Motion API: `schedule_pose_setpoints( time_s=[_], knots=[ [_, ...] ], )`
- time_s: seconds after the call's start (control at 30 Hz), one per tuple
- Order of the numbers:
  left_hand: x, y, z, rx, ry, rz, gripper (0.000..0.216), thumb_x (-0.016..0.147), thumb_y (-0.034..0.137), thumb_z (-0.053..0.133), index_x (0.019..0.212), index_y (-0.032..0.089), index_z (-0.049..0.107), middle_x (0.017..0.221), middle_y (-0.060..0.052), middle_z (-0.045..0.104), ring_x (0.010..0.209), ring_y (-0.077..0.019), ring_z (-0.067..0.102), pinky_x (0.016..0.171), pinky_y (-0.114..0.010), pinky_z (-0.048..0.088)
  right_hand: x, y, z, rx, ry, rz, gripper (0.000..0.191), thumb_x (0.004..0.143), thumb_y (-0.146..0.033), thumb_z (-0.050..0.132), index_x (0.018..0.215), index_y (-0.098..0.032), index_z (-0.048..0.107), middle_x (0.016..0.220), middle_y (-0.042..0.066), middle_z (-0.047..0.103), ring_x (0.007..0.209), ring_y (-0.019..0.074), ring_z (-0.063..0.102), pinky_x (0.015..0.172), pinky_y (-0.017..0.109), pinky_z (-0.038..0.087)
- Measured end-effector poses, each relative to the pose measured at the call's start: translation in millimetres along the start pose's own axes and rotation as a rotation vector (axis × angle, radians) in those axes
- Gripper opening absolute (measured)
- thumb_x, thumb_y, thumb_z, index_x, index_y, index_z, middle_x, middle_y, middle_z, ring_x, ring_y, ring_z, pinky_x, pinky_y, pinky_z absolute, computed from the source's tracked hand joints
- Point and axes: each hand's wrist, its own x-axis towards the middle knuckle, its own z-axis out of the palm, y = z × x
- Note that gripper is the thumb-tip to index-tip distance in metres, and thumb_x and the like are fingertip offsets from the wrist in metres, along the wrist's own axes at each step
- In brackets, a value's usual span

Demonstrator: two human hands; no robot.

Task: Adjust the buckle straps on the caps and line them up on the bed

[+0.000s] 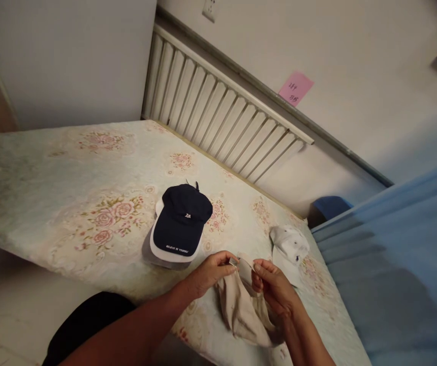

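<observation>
Floral-printed mattress [89, 168] carries a navy baseball cap [182, 221] and a white cap [290, 246]; left hand [213, 272] and right hand [274, 287] both pinch a beige fabric cap [243, 305].

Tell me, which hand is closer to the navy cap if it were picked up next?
Probably the left hand: the navy cap lies just beyond it, while the right hand sits farther away, nearer the white cap.

A floral mattress [89, 203] meets a white wall [355, 61] with a slatted radiator [218, 117].
</observation>
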Motion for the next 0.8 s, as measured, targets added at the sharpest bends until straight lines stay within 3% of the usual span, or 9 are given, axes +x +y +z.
schedule_pose_setpoints(
  time_s=[0.27,0.47,0.8],
  knots=[
    [1.2,-6.7,0.0,-0.210,-0.028,-0.001,0.023,0.074,0.024,0.066,0.094,0.016,0.059,0.094,-0.003,0.064,0.080,-0.0132,0.055,0.077,-0.025,0.038,-3.7,7.4,-8.2,0.102,-0.067,0.060,0.025,0.070,-0.033,0.074,0.062,-0.017,0.058,0.046,-0.006,0.043,0.042,0.0050,0.032,0.044,0.020,0.025],
    [1.7,-7.4,1.9,-0.247,-0.001,0.000,0.022,0.073,0.025,0.068,0.091,0.014,0.060,0.081,0.000,0.061,0.072,-0.0110,0.053,0.069,-0.023,0.037,-0.9,15.9,-16.7,0.122,-0.054,0.103,0.021,0.068,-0.030,0.075,0.064,-0.016,0.060,0.048,-0.006,0.042,0.042,0.0043,0.031,0.044,0.020,0.025],
    [0.8,-10.3,2.9,-0.289,0.012,-0.002,0.024,0.072,0.025,0.070,0.091,0.014,0.061,0.081,-0.001,0.061,0.073,-0.0116,0.055,0.070,-0.023,0.039,-1.1,23.8,-16.6,0.148,-0.032,0.114,0.022,0.064,-0.030,0.077,0.062,-0.017,0.060,0.048,-0.006,0.044,0.042,0.0043,0.033,0.042,0.019,0.028]
  ],
)
